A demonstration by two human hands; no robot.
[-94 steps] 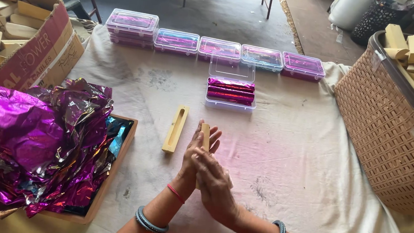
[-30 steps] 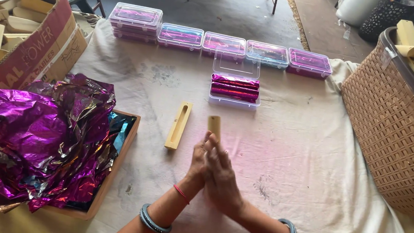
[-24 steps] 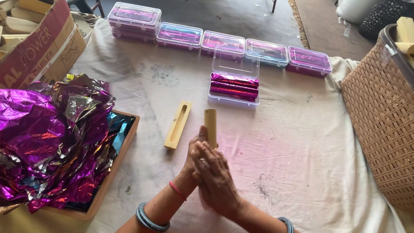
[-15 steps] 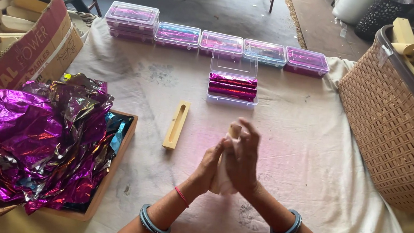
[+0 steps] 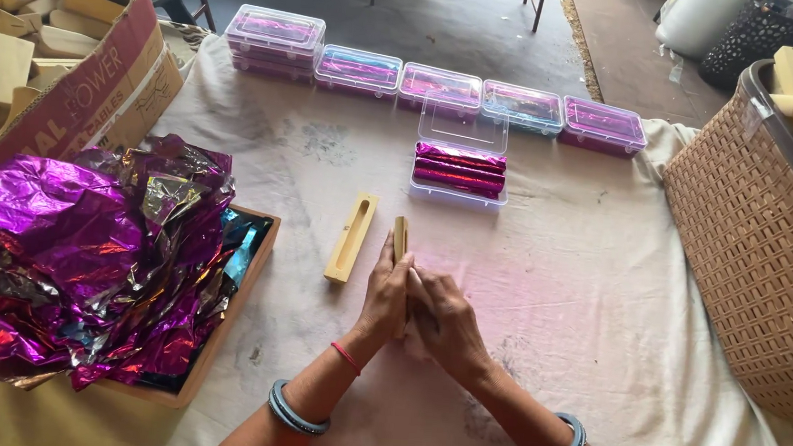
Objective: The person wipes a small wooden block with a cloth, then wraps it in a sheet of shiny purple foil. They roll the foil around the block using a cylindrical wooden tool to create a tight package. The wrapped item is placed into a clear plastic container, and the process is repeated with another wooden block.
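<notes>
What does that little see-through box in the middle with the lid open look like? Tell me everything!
The clear plastic box sits on the cream cloth, just in front of a row of five closed boxes. Its hinged lid stands open at the back. Inside lie shiny magenta foil-wrapped sticks, side by side and crosswise. Neither hand touches it.

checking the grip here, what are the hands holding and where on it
Both hands, left hand and right hand, press a tan wooden stick between the palms at its near end; its far end sticks out.
</notes>
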